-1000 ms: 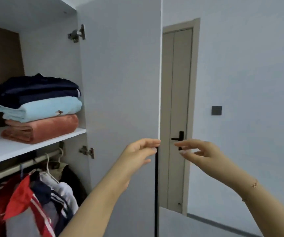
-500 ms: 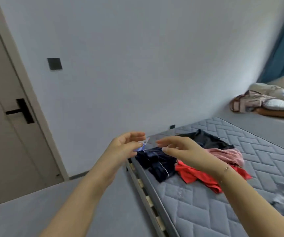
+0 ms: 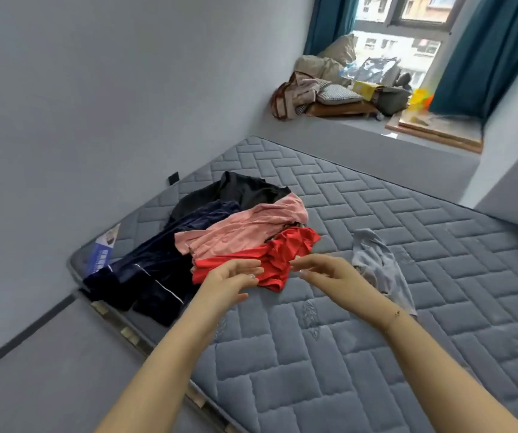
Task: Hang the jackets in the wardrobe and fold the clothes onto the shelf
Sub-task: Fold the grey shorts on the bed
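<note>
Covering the grey quilted mattress (image 3: 376,323), clothes (image 3: 245,239) lie beneath both hands, fingers (image 3: 251,271) loosely apart, empty.

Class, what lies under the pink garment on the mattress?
Under the pink garment lie a red garment, a navy velvet garment and a black one. Anything deeper is covered.

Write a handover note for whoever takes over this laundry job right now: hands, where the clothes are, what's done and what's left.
Left hand: open, holding nothing, above the near edge of the crumpled red garment.
Right hand: open, holding nothing, beside it.
On the grey quilted mattress: a heap of the red garment, a pink garment, dark navy velvet trousers with white piping and a black garment; a grey garment lies apart to the right.
Done: none of these is folded.
Left: fold or hang all five; the wardrobe is out of view.
</note>
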A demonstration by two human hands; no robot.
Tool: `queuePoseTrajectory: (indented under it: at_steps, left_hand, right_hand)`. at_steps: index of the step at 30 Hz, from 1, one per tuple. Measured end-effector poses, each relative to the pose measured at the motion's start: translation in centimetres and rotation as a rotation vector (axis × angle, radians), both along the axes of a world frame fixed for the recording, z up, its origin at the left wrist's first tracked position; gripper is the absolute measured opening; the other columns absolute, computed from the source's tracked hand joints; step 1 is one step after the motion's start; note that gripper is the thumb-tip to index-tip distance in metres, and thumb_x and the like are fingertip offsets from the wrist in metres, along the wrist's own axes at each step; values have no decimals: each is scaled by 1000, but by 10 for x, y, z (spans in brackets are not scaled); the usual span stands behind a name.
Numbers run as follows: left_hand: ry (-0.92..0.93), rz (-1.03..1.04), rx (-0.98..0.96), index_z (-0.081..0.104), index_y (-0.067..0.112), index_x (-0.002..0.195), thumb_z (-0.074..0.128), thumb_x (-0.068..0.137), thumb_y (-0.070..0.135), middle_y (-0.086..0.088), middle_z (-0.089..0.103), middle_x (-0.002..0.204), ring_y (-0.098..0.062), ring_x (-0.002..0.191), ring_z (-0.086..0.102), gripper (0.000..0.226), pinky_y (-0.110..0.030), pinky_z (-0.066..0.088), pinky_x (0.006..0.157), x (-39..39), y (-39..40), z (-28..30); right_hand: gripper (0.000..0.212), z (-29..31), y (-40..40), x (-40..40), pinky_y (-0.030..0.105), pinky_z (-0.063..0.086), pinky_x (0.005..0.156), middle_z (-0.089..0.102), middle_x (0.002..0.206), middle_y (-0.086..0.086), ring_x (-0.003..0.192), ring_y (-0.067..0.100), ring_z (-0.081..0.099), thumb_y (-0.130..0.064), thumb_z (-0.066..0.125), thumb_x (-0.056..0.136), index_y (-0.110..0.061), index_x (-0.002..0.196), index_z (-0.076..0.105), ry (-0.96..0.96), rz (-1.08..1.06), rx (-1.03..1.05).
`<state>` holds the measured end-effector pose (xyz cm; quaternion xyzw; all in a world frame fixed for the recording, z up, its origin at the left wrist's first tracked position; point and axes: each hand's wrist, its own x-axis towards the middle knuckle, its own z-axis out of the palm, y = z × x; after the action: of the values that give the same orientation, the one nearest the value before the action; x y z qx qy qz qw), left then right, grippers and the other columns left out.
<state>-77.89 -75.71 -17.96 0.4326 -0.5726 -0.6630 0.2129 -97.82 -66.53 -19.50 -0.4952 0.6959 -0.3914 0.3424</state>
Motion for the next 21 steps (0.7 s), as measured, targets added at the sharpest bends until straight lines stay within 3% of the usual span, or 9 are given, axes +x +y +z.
queuePoseTrajectory:
  at_steps: [4, 10, 13, 17, 21]
  left_hand:
    - [-23, -200, 74, 67, 18, 109, 55, 93, 0, 6, 72, 109, -8, 98, 64, 27, -24, 46, 84, -66, -54, -57]
    - [-86, -453, 30, 63, 3, 117, 53, 92, -9, 0, 66, 106, -3, 90, 61, 30, -5, 44, 66, -173, -81, -157]
    - [-137, -524, -25, 63, 12, 113, 58, 90, -5, -2, 64, 116, -16, 114, 59, 29, -14, 44, 87, -215, -75, -223]
    - [-270, -619, -217, 59, 16, 124, 67, 87, 8, -1, 51, 138, -16, 134, 43, 38, -25, 32, 108, -261, -61, -329]
    - [-604, -790, -454, 33, 28, 148, 63, 90, 38, 1, 4, 164, -19, 150, 2, 67, -50, 9, 119, -301, -51, -443]
  right_hand:
    - [23, -43, -8, -38, 27, 52, 90, 71, 108, -7, 102, 12, 64, -8, 59, 94, -26, 105, 70, -15, -259, 73]
    - [26, -118, 10, -108, 7, 44, 73, 65, 98, -17, 86, -9, 58, -10, 60, 93, -34, 101, 68, 46, -551, 183]
    - [28, -170, 23, -144, 7, 44, 73, 65, 99, -18, 90, -9, 59, -11, 62, 92, -39, 97, 65, 66, -619, 253]
    - [22, -257, 37, -187, 7, 41, 78, 60, 108, -19, 103, -1, 56, -16, 62, 92, -35, 104, 64, 53, -650, 331]
    - [24, -346, 39, -227, 8, 39, 83, 56, 115, -16, 110, 3, 52, -19, 59, 94, -27, 116, 63, 74, -634, 371]
